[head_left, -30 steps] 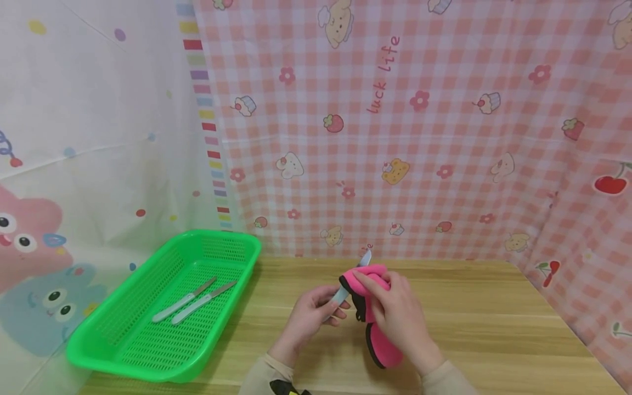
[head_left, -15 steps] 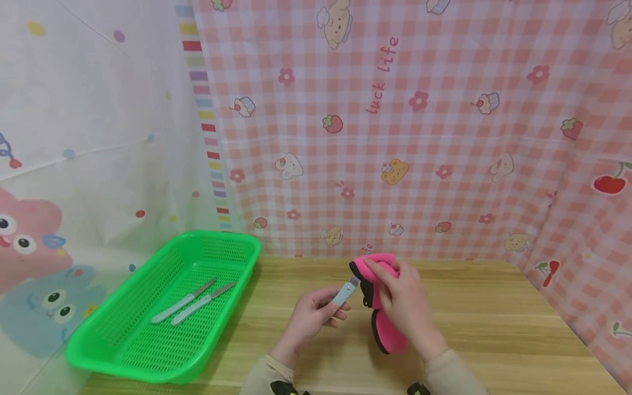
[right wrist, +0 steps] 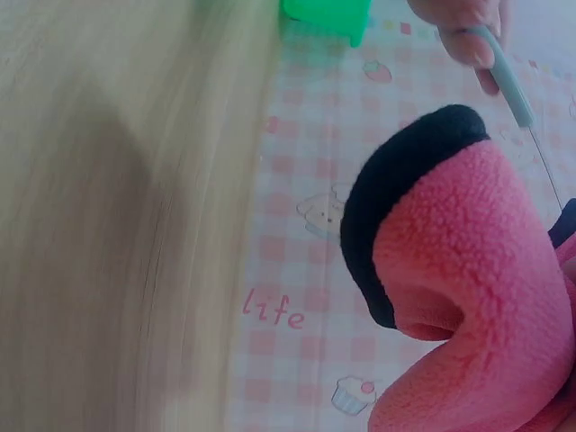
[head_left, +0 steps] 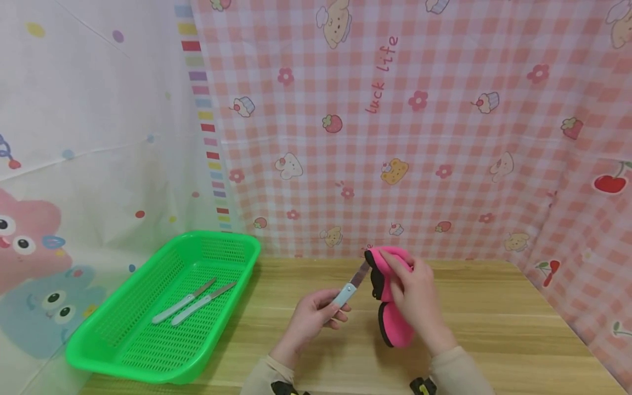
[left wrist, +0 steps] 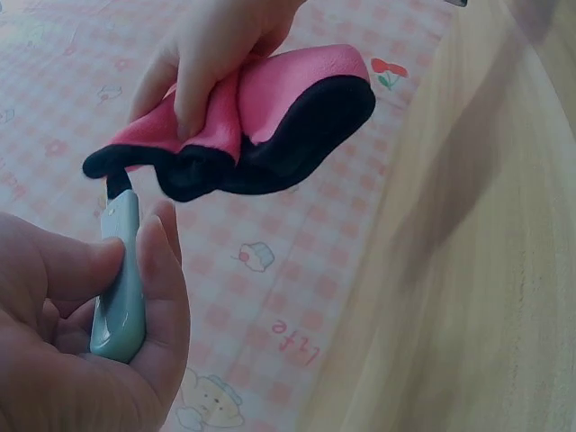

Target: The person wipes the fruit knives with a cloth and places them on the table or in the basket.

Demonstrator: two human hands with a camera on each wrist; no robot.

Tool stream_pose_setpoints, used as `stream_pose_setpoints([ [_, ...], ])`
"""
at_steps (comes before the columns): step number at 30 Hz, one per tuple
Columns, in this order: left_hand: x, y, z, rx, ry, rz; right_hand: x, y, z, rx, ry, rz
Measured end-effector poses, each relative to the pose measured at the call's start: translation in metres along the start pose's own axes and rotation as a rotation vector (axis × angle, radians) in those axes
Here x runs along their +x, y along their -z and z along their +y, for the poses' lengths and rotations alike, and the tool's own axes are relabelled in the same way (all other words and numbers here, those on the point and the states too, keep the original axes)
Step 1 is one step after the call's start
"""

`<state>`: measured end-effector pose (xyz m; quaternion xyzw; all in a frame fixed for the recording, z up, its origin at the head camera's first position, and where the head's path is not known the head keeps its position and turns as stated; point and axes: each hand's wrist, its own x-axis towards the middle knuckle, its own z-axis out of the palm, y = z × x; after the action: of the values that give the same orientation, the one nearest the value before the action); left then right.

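My left hand (head_left: 310, 317) grips the pale blue-green handle of a small knife (head_left: 344, 296), its blade pointing up and to the right. In the head view most of the blade shows bare, and its tip meets the black edge of a pink fleece cloth (head_left: 398, 328). My right hand (head_left: 418, 299) pinches the folded upper part of this cloth, whose lower end hangs beneath the fingers. In the left wrist view the black-edged cloth (left wrist: 301, 94) overlaps the end of the blade, just past the handle (left wrist: 121, 292). The cloth's soft pile fills much of the right wrist view.
At the left stands a green plastic basket (head_left: 148, 373) with perforated walls. Two similar knives lie side by side in it, one knife (head_left: 173, 309) left of the other knife (head_left: 195, 310). A wooden table (head_left: 494, 329) lies below, with a pink checked curtain (head_left: 444, 137) behind it.
The cloth, first wrapped round the blade with the tip poking out, has moved up and right with my right hand, baring the blade. My left hand has hardly moved.
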<state>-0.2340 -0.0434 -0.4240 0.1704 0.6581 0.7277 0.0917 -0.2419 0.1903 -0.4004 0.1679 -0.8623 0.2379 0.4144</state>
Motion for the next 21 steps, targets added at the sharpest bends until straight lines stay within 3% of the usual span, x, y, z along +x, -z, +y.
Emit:
stream_pose_setpoints([
  [9,-0.001,0.004,0.002,-0.029,-0.005,0.004,-0.004,0.011,0.005,0.005,-0.046,0.041],
  [21,0.002,0.007,-0.001,-0.033,0.005,0.035,-0.009,0.014,-0.007,-0.003,0.056,0.030],
])
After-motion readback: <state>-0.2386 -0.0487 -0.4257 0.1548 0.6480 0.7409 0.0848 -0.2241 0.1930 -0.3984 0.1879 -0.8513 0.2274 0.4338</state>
